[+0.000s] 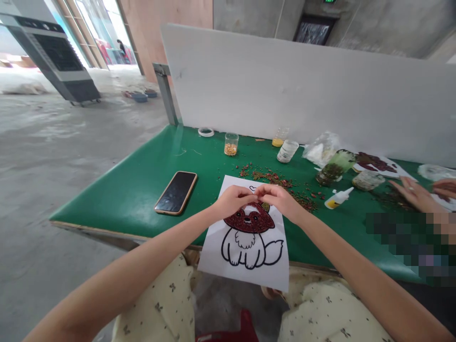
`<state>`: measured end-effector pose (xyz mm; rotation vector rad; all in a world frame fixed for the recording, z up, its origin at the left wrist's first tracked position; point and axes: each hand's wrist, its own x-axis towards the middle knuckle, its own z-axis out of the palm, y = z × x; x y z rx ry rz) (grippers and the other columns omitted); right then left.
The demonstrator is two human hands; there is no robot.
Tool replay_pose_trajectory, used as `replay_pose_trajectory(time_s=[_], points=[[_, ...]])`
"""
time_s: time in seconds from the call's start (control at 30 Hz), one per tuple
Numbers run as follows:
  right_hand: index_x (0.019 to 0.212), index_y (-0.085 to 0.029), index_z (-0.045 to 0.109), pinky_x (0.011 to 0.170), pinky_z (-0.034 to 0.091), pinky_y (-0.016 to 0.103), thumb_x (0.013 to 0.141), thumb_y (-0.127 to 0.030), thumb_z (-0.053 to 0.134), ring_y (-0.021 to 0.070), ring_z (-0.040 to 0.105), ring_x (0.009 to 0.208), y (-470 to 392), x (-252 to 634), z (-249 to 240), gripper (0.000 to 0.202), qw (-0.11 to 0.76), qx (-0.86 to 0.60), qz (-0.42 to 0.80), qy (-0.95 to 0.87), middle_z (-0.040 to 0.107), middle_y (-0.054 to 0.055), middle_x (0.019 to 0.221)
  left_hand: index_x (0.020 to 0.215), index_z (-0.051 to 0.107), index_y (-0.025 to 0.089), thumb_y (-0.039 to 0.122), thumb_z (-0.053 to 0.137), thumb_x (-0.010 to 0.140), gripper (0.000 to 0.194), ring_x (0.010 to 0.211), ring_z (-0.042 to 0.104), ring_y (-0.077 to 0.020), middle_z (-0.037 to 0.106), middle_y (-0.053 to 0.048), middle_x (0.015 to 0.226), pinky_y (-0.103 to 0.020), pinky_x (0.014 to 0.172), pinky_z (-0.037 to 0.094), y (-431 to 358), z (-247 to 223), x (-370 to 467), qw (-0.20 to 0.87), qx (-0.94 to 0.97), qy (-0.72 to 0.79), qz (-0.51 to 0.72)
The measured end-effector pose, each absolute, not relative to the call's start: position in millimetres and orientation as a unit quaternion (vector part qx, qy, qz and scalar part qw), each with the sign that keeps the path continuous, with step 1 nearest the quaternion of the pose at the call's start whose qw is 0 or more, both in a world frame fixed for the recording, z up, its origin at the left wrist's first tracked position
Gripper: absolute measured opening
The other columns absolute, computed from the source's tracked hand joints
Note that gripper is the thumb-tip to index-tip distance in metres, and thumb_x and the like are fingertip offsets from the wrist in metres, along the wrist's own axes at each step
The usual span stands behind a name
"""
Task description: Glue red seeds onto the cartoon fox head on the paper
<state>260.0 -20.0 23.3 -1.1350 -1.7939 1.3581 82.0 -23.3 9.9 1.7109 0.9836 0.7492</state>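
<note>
A white paper sheet (245, 280) with a black outline drawing of a sitting fox-like animal lies at the table edge, its lower part jutting out over my lap. Dark red grains fill much of the animal's head (247, 223), and an ear has greenish grains; the body is plain white. Over the top of the head, my left hand (231, 199) and my right hand (281, 199) meet with fingertips pinched together. Whatever is between the fingers is too small or hidden. Loose red and green grains (274, 179) are scattered just beyond the sheet.
On the green table (138, 190) lie a phone (177, 192), a glue bottle (338, 197), a cup of yellow kernels (231, 145), a tipped cup (288, 151) and a jar of green grains (335, 167). Another person's hand (415, 192) is at the right. A white panel (285, 85) stands behind.
</note>
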Motion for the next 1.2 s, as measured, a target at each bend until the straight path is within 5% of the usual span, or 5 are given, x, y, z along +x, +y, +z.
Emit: replay_pose_trajectory(time_s=[0.27, 0.47, 0.77, 0.97, 1.2], points=[[0.071, -0.017, 0.056, 0.051, 0.028, 0.024, 0.061, -0.021, 0.048, 0.0084, 0.038, 0.053, -31, 258, 23, 0.013, 0.309, -0.430, 0.564, -0.633, 0.050, -0.004, 0.061, 0.059, 0.058, 0.014, 0.034, 0.046, 0.085, 0.035, 0.052, 0.036, -0.0087, 0.042, 0.004, 0.051, -0.022, 0.051, 0.026, -23, 12, 76, 0.346, 0.823, 0.355, 0.277], [0.073, -0.016, 0.057, 0.055, 0.032, 0.023, 0.063, -0.021, 0.048, 0.0092, 0.043, 0.057, -33, 264, 12, 0.014, 0.312, -0.438, 0.547, -0.642, 0.055, -0.002, 0.066, 0.060, 0.059, 0.015, 0.025, 0.044, 0.082, 0.029, 0.053, 0.037, -0.0095, 0.044, 0.003, 0.052, -0.023, 0.053, 0.027, -26, 11, 82, 0.262, 0.855, 0.365, 0.259], [0.082, -0.017, 0.058, 0.071, 0.040, 0.029, 0.075, -0.021, 0.046, 0.0161, 0.052, 0.076, -8, 310, -14, 0.015, 0.318, -0.544, 0.195, -0.751, 0.059, 0.004, 0.083, 0.093, 0.068, 0.014, 0.024, 0.037, 0.085, 0.034, 0.054, 0.051, -0.0103, 0.061, 0.000, 0.061, -0.021, 0.055, 0.036, -13, 16, 64, 0.291, 0.805, 0.422, 0.298], [0.084, -0.018, 0.058, 0.070, 0.038, 0.030, 0.077, -0.016, 0.043, 0.0204, 0.051, 0.084, -6, 343, -17, 0.017, 0.253, -0.607, 0.026, -0.753, 0.059, 0.006, 0.085, 0.064, 0.070, 0.017, 0.036, 0.053, 0.079, 0.029, 0.057, 0.056, -0.0132, 0.066, -0.002, 0.062, -0.023, 0.056, 0.038, -3, 15, 49, 0.264, 0.793, 0.490, 0.247], [0.087, -0.019, 0.060, 0.070, 0.039, 0.030, 0.078, -0.014, 0.044, 0.0221, 0.052, 0.090, -7, 365, 6, 0.019, 0.226, -0.665, -0.026, -0.711, 0.061, 0.007, 0.089, 0.057, 0.061, 0.018, 0.038, 0.068, 0.067, 0.024, 0.060, 0.054, -0.0143, 0.065, -0.001, 0.065, -0.024, 0.052, 0.031, -1, 15, 47, 0.169, 0.767, 0.575, 0.227]])
